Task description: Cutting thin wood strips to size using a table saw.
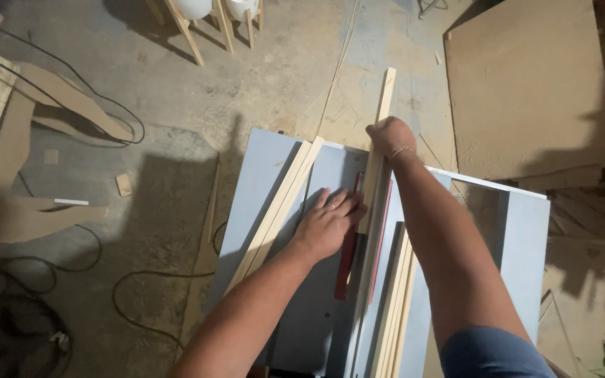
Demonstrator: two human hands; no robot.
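Holding: right hand (388, 136) wraps around one long wood strip (378, 150) at its far part.
Left hand (329, 222): flat, fingers spread, pressing beside that strip on the grey saw table (260, 182).
Count: two strips left (279, 210), about three right (395, 308).

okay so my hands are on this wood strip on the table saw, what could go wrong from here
1. Your left hand lies flat right beside the red insert, where the blade probably sits; a slip could bring fingers onto it.
2. Your right hand grips the wood strip far out, so it may twist and kick back.
3. Loose strips on the saw table could shift into the cut.
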